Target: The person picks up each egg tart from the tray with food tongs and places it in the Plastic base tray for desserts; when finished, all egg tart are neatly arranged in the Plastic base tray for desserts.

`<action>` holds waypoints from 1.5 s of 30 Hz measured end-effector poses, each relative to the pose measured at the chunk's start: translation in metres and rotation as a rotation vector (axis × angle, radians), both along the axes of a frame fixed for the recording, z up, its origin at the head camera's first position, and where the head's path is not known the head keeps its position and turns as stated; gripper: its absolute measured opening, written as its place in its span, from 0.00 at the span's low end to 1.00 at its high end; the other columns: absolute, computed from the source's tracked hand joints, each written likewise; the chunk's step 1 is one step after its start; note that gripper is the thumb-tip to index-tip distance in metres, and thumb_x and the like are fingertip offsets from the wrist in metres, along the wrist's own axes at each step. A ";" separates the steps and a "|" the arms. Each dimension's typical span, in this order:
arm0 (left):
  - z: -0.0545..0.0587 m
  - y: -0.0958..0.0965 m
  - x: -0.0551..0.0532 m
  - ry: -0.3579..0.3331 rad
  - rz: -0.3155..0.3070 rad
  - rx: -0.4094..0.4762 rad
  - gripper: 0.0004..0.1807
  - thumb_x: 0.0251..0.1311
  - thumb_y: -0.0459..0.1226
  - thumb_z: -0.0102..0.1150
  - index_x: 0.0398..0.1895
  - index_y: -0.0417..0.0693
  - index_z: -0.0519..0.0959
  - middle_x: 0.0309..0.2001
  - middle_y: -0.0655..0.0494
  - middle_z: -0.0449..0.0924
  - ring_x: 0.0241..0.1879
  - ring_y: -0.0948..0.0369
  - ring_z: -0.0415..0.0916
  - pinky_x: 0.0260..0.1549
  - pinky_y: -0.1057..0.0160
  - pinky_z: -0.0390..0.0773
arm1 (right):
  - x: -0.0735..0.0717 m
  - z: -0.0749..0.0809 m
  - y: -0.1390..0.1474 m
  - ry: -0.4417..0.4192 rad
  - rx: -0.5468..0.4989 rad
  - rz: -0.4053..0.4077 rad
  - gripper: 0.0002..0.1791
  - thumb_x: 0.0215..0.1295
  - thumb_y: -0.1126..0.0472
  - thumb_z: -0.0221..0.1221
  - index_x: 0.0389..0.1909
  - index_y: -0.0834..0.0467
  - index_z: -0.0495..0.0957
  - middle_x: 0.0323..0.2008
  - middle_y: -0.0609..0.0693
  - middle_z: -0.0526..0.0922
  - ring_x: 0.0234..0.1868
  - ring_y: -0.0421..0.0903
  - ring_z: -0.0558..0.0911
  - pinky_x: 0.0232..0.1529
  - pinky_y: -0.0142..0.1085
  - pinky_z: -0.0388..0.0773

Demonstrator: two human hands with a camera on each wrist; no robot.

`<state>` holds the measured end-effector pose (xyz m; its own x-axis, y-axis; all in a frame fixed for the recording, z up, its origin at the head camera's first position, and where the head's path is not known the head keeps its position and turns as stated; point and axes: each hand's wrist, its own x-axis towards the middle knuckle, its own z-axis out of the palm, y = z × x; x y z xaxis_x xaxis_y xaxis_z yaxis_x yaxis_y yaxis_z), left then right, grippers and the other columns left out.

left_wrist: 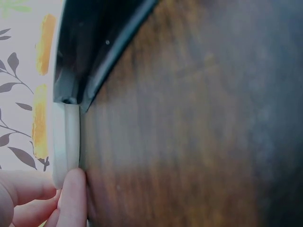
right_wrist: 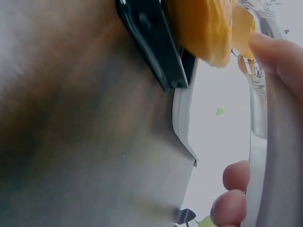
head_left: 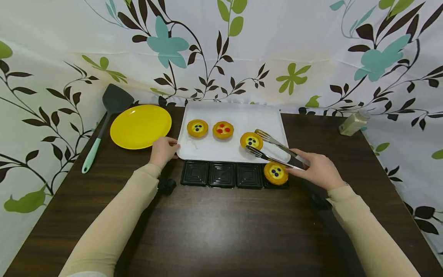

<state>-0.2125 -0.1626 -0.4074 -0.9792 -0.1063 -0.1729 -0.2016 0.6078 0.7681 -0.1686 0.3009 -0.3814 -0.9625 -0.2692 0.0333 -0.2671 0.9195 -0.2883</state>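
My left hand (head_left: 164, 151) pinches the left rim of a white tray (head_left: 235, 111), thumb and fingers around its edge in the left wrist view. In my right hand (head_left: 320, 169) is a pair of metal tongs (head_left: 279, 145). The tips of the tongs stand apart on either side of an egg tart with blue dots (head_left: 250, 141) at the tray's right. Farther left on the tray sit a blue-dotted tart (head_left: 197, 128) and a red-dotted tart (head_left: 223, 130). Another blue-dotted tart (head_left: 275, 173) fills the rightmost compartment of the black compartment tray (head_left: 222, 175), against the white tray's front edge.
A yellow plate (head_left: 141, 127) lies left of the white tray. Beside it, a dark spatula with a mint handle (head_left: 91, 155) leans along the table's left edge. At the back right stands a small shaker jar (head_left: 353, 123). Patterned cloth (head_left: 259, 46) hangs behind the dark wood table (head_left: 221, 231).
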 end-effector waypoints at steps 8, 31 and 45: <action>0.001 0.000 0.000 0.007 -0.008 -0.004 0.17 0.65 0.32 0.53 0.52 0.27 0.76 0.49 0.32 0.77 0.36 0.46 0.83 0.30 0.63 0.85 | 0.024 0.001 0.000 0.035 0.018 0.027 0.44 0.48 0.32 0.64 0.62 0.55 0.73 0.27 0.51 0.80 0.25 0.46 0.70 0.23 0.34 0.67; -0.002 -0.002 0.000 0.001 -0.005 -0.010 0.18 0.65 0.33 0.52 0.53 0.28 0.76 0.49 0.34 0.77 0.37 0.46 0.83 0.33 0.62 0.85 | 0.065 -0.004 0.000 0.170 0.064 0.117 0.42 0.42 0.36 0.70 0.60 0.48 0.75 0.22 0.45 0.78 0.18 0.37 0.64 0.19 0.33 0.68; 0.000 0.000 0.001 -0.011 -0.006 -0.009 0.18 0.66 0.33 0.52 0.54 0.29 0.75 0.49 0.34 0.77 0.38 0.46 0.82 0.35 0.60 0.85 | 0.068 -0.008 0.000 0.205 0.085 0.145 0.43 0.40 0.35 0.70 0.59 0.49 0.75 0.21 0.44 0.76 0.16 0.35 0.63 0.18 0.31 0.68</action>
<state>-0.2118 -0.1631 -0.4079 -0.9779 -0.1024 -0.1823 -0.2063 0.6155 0.7607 -0.1009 0.3005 -0.3896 -0.8893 -0.4136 0.1953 -0.4424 0.8862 -0.1377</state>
